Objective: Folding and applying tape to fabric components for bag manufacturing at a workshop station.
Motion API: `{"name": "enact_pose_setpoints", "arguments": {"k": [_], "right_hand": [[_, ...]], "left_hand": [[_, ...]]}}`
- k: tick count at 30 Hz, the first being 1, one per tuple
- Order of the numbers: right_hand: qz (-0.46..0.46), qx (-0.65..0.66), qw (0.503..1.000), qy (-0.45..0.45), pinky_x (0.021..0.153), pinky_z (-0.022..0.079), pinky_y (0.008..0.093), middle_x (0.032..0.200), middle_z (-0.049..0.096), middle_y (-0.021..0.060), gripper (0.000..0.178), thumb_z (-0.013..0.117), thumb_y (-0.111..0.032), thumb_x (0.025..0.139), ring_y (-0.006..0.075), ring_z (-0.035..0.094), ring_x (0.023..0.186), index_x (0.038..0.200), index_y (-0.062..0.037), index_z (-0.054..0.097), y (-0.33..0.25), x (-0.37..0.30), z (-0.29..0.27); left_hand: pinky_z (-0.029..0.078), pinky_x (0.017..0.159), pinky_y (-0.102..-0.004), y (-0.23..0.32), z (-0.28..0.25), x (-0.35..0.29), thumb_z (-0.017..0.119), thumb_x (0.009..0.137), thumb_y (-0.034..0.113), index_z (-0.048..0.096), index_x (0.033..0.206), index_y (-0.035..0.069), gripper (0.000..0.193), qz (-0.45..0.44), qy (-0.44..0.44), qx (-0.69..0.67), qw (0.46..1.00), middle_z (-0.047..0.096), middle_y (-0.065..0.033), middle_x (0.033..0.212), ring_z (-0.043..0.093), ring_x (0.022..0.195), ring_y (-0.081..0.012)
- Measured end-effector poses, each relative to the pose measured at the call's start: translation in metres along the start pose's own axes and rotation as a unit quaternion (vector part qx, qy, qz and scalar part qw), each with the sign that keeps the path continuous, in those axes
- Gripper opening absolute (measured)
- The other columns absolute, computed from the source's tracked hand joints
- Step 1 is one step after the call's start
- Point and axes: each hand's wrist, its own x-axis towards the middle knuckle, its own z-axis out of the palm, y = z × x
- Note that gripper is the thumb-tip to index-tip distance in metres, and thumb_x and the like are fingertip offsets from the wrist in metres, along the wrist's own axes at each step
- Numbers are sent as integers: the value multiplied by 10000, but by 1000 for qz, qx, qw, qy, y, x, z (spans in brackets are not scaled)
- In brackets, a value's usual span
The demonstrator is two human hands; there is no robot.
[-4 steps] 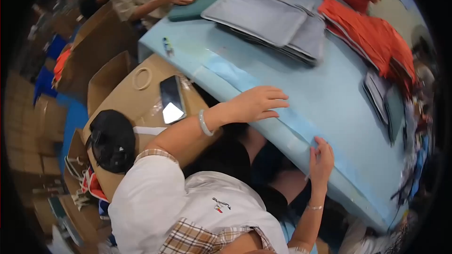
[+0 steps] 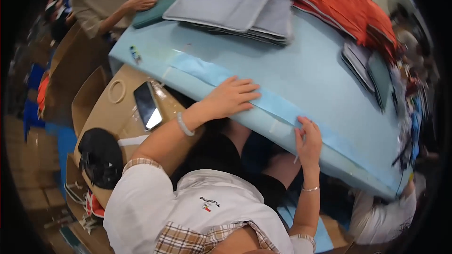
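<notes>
My left hand (image 2: 231,97) lies flat with its fingers stretched out across a light-blue strip (image 2: 200,68) along the near edge of the blue-covered table (image 2: 325,73). To its right, my right hand (image 2: 309,142) is at the same edge with its fingers curled, fingertips by the strip. A thin pale stick (image 2: 295,159) pokes out below the right palm; most of it is hidden, and I cannot tell what kind it is.
Grey padded sleeves (image 2: 226,7) are stacked at the far side, beside red-orange fabric (image 2: 339,7). Another person's hand (image 2: 141,3) rests near a green sleeve (image 2: 157,7). Left of me, cardboard holds a phone (image 2: 147,106), tape ring (image 2: 117,91) and black cap (image 2: 100,157).
The whole view has shifted, so the table appears further left and higher. My left hand has come down flatter on the strip; my right hand stays by the edge, fingers still curled.
</notes>
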Motion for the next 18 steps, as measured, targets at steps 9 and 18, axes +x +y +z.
{"name": "enact_pose_setpoints", "arguments": {"k": [9, 18], "right_hand": [[-26, 23, 999, 0, 862, 445, 386, 758, 573, 93, 269, 630, 37, 775, 297, 599, 1041, 1038, -13, 609, 11, -10, -14], [-5, 26, 999, -36, 983, 382, 458, 975, 657, 104, 138, 634, 13, 794, 297, 589, 1104, 914, -23, 578, 6, -14, -12]], "left_hand": [[306, 1058, -475, 19, 6, -2, 555, 899, 277, 533, 1268, 147, 392, -46, -9, 54, 997, 498, -27, 1344, 413, 1280, -241], [252, 1083, -498, 18, -2, -8, 530, 911, 286, 494, 1315, 158, 425, -58, -35, 66, 996, 457, -37, 1384, 360, 1324, -248]]}}
